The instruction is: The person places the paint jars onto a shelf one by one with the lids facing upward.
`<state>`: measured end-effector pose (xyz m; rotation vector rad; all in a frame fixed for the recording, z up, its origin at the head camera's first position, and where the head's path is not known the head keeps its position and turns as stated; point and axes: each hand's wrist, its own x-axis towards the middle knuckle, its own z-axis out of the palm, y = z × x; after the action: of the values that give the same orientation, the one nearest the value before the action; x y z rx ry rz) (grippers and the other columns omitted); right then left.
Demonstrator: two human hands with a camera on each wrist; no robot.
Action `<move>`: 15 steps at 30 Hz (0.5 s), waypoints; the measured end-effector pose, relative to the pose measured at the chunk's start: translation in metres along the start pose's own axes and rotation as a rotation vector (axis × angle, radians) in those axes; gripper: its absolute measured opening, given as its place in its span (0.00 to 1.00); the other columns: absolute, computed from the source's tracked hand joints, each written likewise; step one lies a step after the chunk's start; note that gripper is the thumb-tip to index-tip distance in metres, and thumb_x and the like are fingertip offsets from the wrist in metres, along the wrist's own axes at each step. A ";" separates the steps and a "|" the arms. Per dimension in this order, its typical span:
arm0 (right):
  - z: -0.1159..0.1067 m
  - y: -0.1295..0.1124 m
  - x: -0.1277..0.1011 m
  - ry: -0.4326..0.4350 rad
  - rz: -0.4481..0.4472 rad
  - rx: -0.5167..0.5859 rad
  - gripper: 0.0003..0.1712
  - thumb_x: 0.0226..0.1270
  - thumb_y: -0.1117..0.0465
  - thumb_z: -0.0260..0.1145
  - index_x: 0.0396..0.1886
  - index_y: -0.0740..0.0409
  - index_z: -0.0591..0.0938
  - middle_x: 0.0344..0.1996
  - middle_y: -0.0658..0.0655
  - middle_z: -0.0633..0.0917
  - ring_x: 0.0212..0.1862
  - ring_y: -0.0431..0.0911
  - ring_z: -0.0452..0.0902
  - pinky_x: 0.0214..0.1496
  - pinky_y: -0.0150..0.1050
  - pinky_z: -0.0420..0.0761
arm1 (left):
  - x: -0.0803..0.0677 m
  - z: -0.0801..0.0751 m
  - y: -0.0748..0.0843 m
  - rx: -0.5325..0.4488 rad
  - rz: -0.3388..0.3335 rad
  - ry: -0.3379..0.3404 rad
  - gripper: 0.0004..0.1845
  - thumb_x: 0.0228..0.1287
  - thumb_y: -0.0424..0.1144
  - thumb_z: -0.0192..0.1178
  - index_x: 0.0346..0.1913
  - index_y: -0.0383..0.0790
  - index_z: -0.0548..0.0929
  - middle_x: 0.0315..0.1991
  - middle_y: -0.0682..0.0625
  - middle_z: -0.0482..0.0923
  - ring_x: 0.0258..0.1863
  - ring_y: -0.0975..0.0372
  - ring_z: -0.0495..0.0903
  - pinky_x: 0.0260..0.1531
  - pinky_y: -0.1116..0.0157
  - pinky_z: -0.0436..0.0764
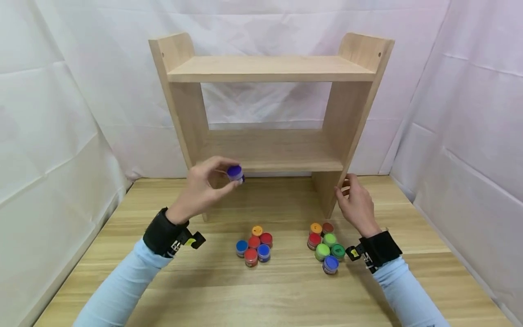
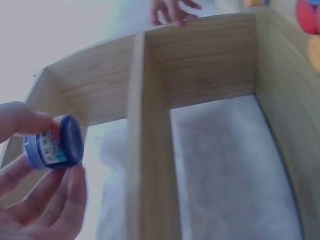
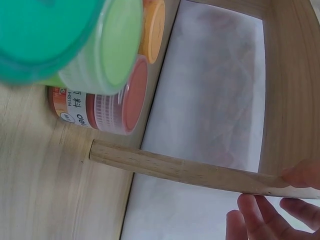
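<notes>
My left hand (image 1: 231,176) pinches a small paint jar with a purple lid (image 1: 235,172) between thumb and fingers, just in front of the lower board of a light wooden shelf (image 1: 269,68). The left wrist view shows the same jar (image 2: 52,142) lying sideways in the fingertips (image 2: 75,185). My right hand (image 1: 346,185) grips the front edge of the shelf's right side panel (image 1: 347,122). In the right wrist view, thumb and fingers (image 3: 300,175) close on that panel's edge (image 3: 190,170).
The shelf stands on a wooden table (image 1: 261,295). Two clusters of small paint jars sit in front of it: red, blue and orange lids in the middle (image 1: 254,246), green, red, orange and blue lids (image 1: 325,247) by my right wrist. White cloth hangs all round.
</notes>
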<state>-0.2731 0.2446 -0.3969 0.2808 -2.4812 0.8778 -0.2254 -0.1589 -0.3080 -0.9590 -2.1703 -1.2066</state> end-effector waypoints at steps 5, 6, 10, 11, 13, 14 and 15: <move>0.000 -0.002 0.000 -0.005 -0.004 0.003 0.26 0.76 0.61 0.63 0.67 0.66 0.69 0.50 0.71 0.84 0.42 0.62 0.85 0.31 0.40 0.77 | 0.016 -0.016 0.007 -0.075 0.033 0.098 0.25 0.55 0.22 0.72 0.57 0.29 0.82 0.49 0.39 0.85 0.45 0.65 0.85 0.46 0.69 0.85; 0.000 -0.002 0.001 -0.004 -0.008 0.005 0.26 0.76 0.62 0.63 0.67 0.66 0.69 0.50 0.71 0.83 0.42 0.62 0.85 0.31 0.40 0.77 | 0.019 -0.020 0.008 -0.086 0.029 0.111 0.25 0.54 0.21 0.72 0.57 0.28 0.81 0.49 0.39 0.85 0.45 0.66 0.85 0.46 0.70 0.85; 0.001 -0.004 0.002 0.001 -0.019 0.005 0.25 0.75 0.63 0.63 0.67 0.66 0.69 0.50 0.72 0.84 0.41 0.62 0.85 0.31 0.40 0.77 | 0.035 -0.037 0.017 -0.068 0.033 0.172 0.25 0.54 0.19 0.71 0.57 0.26 0.81 0.50 0.38 0.84 0.44 0.67 0.85 0.46 0.71 0.84; 0.001 -0.004 0.002 0.003 -0.021 0.004 0.25 0.75 0.63 0.63 0.67 0.66 0.69 0.49 0.72 0.84 0.41 0.62 0.85 0.31 0.40 0.77 | 0.039 -0.041 0.020 -0.059 0.037 0.189 0.25 0.54 0.18 0.71 0.57 0.25 0.81 0.50 0.37 0.84 0.44 0.67 0.85 0.46 0.71 0.84; 0.002 -0.005 0.001 0.002 -0.021 0.004 0.25 0.75 0.63 0.63 0.66 0.66 0.70 0.49 0.72 0.84 0.41 0.62 0.85 0.30 0.40 0.77 | 0.049 -0.050 0.026 -0.030 0.046 0.227 0.24 0.55 0.19 0.70 0.56 0.25 0.81 0.50 0.37 0.84 0.44 0.67 0.85 0.46 0.72 0.84; 0.003 -0.005 0.001 0.002 -0.021 0.005 0.25 0.75 0.63 0.63 0.66 0.66 0.70 0.49 0.72 0.84 0.41 0.61 0.85 0.30 0.40 0.76 | 0.054 -0.054 0.028 -0.011 0.053 0.251 0.23 0.55 0.20 0.70 0.56 0.26 0.81 0.50 0.38 0.84 0.44 0.68 0.85 0.46 0.73 0.84; 0.003 -0.005 0.002 0.003 -0.022 0.005 0.25 0.75 0.63 0.63 0.66 0.66 0.70 0.49 0.72 0.84 0.41 0.61 0.85 0.29 0.40 0.76 | 0.058 -0.059 0.031 0.002 0.063 0.275 0.23 0.56 0.20 0.69 0.56 0.26 0.81 0.50 0.38 0.84 0.44 0.68 0.85 0.46 0.73 0.83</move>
<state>-0.2738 0.2389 -0.3954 0.3079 -2.4692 0.8744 -0.2351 -0.1779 -0.2222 -0.8020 -1.9118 -1.2276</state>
